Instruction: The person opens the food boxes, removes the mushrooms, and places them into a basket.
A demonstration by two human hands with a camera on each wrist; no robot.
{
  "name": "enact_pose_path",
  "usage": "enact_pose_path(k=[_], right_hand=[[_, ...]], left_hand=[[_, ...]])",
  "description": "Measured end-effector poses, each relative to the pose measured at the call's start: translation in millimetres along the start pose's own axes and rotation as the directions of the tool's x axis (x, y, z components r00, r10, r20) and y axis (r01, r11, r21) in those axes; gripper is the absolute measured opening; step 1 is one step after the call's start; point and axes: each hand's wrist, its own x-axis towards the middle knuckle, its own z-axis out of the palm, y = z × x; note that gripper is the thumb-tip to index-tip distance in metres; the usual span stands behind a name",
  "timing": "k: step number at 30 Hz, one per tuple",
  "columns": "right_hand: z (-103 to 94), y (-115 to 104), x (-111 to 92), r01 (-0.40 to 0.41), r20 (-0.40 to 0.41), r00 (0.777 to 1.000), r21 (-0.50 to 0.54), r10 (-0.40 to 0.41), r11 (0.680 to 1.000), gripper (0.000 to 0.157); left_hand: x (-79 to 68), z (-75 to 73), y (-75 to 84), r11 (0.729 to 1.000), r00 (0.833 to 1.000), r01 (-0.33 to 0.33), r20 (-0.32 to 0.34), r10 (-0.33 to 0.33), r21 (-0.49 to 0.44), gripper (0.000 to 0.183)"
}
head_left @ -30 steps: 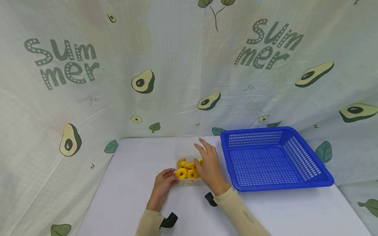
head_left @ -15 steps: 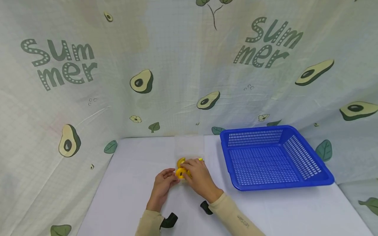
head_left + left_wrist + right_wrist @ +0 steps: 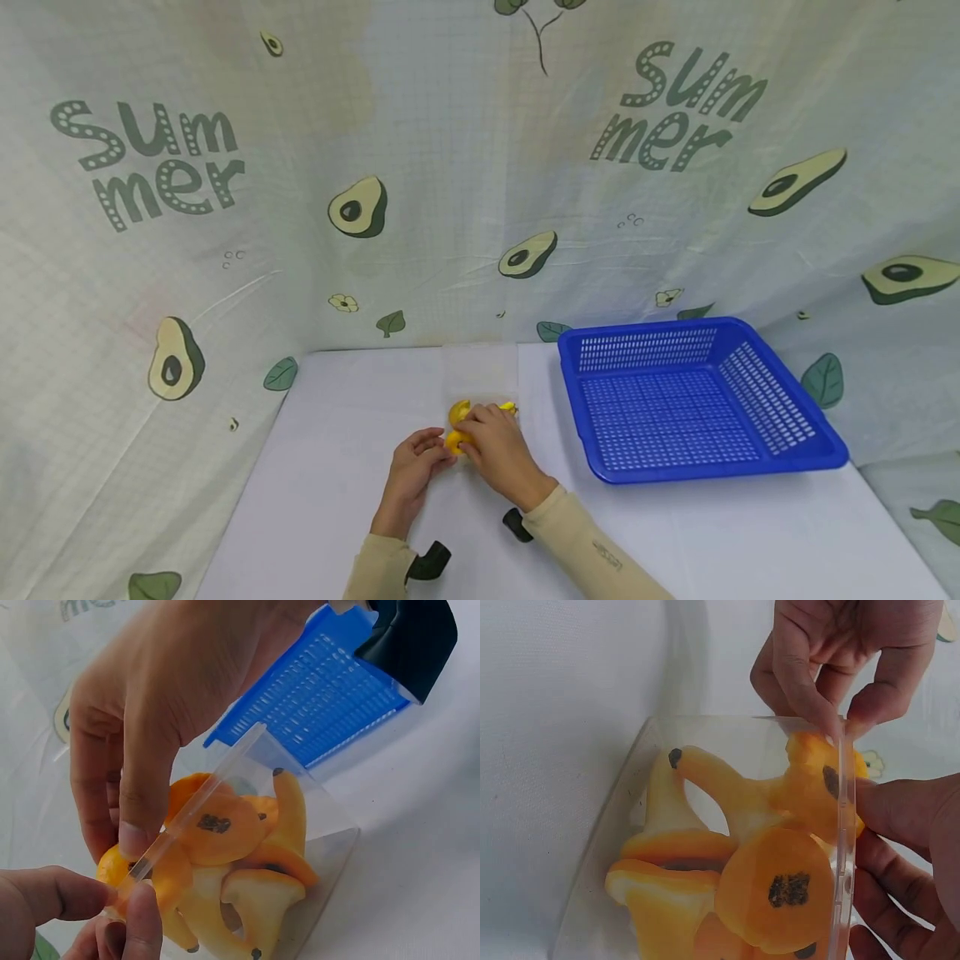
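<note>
A clear plastic box (image 3: 334, 844) holds several yellow-orange mushroom-shaped pieces (image 3: 776, 889) with flared caps, dark patches and dark-tipped stems. My left hand (image 3: 414, 471) pinches the box's rim at its near left corner, thumb and fingertips on either side of the wall. Over the box, my right hand (image 3: 504, 454) pinches one mushroom-shaped piece (image 3: 817, 780) by its cap at that same corner, close to the left fingertips. In the left wrist view, the right thumb (image 3: 137, 838) lies on this cap. In the head view the right hand covers much of the contents.
A blue slatted plastic basket (image 3: 716, 477) stands to the right of the box on the white table (image 3: 360, 392). Behind the box lies a clear rectangular flap (image 3: 480, 367). A printed curtain (image 3: 435, 167) hangs behind the table.
My right hand has come down and left from above the box's far side onto the mushroom-shaped pieces, and its fingers have closed around one. My left hand has stayed at the box's corner.
</note>
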Motion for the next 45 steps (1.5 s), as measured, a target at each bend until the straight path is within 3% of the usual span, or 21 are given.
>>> enact_pose_path(k=[13,19,26,33,45], right_hand=[[0.0,5,5,-0.029,0.019,0.999,0.021,0.028,0.999,0.015],[-4.4,9,6,-0.101,0.042,0.994,0.109,0.097,0.989,0.012],[-10.9,14,3,-0.171,0.087,0.984,0.244,0.154,0.955,0.015],[-17.5,19,-2,-0.16,0.081,0.987,0.372,0.14,0.914,0.016],[-25.6,26,-11,-0.135,0.035,0.991,0.439,0.133,0.889,0.016]], left_hand=[[-0.3,-2.2,-2.7,1.0,1.0,-0.003,0.014,0.003,-0.002,0.046],[-1.2,-3.4,-3.4,1.0,1.0,0.009,0.022,-0.009,0.004,0.048],[-1.6,-4.5,-1.9,1.0,0.999,0.017,0.035,-0.017,-0.002,0.049],[-0.9,-3.7,-2.1,1.0,0.999,0.013,0.033,-0.013,-0.001,0.048],[-0.6,-4.6,-2.0,1.0,0.999,0.026,0.039,-0.026,-0.003,0.046]])
